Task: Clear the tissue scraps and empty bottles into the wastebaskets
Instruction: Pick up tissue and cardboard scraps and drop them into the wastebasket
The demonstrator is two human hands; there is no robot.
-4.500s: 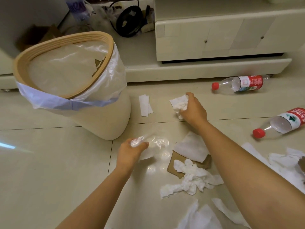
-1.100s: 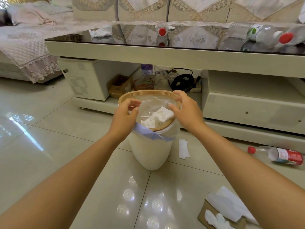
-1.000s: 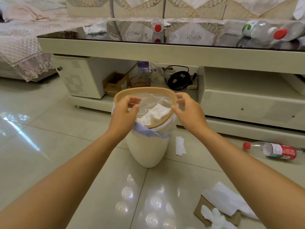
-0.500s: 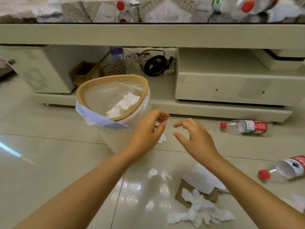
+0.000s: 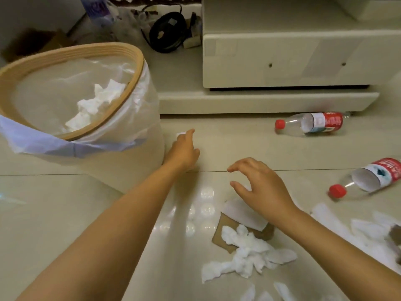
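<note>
Head view. The cream plastic wastebasket (image 5: 121,170) with a tan wooden rim and a clear liner bag stands on the glossy beige tile floor (image 5: 43,213) at 10 o'clock in the frame. Crumpled white tissue scraps (image 5: 97,103) lie inside the liner.

The left hand (image 5: 184,153) reaches forward just right of the wastebasket wall, near the frame centre. Its fingers are loosely curled, with the forefinger pointing toward 12 o'clock. A small white folded tissue (image 5: 180,134) shows at the fingertips; whether the hand touches or grips it cannot be told, since the hand covers most of it.

The right hand (image 5: 260,187) hovers at 4 o'clock from the left hand, fingers spread and bent, grasping nothing. Directly beneath it lies a flat white paper sheet (image 5: 240,213) overlapping a brown cardboard piece (image 5: 221,235). A twisted white tissue wad (image 5: 245,257) lies on the cardboard's near edge, at 6 o'clock from the right hand. More white tissue scraps (image 5: 347,231) lie at the 4 o'clock frame edge.

Two empty clear plastic bottles with red caps and red labels lie on their sides: the far bottle (image 5: 312,123) at 2 o'clock beside the cream cabinet base (image 5: 260,103), the near bottle (image 5: 368,179) at 3 o'clock.
</note>
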